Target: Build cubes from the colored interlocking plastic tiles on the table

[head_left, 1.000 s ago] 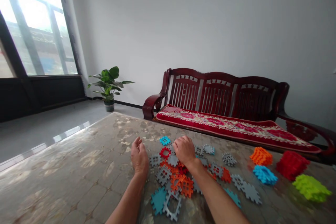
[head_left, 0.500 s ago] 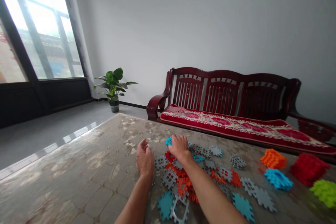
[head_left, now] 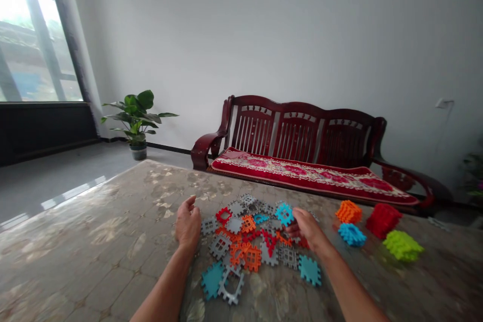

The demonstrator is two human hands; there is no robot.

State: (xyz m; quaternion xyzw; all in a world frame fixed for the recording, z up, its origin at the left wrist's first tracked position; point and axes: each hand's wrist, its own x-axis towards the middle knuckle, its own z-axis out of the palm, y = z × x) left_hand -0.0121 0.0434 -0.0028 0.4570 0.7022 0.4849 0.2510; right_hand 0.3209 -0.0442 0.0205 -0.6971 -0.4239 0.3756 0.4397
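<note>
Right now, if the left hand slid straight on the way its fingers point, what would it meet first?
Probably nothing: ahead of the left hand lies only bare table up to its far edge. The pile of tiles sits to its right, off that line, though depth is hard to judge.

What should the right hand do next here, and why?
Probably lift the blue tile that the right hand seems to pinch and carry it to the blue stack: the orange stack, red stack and green stack beside it are each one colour.
</note>
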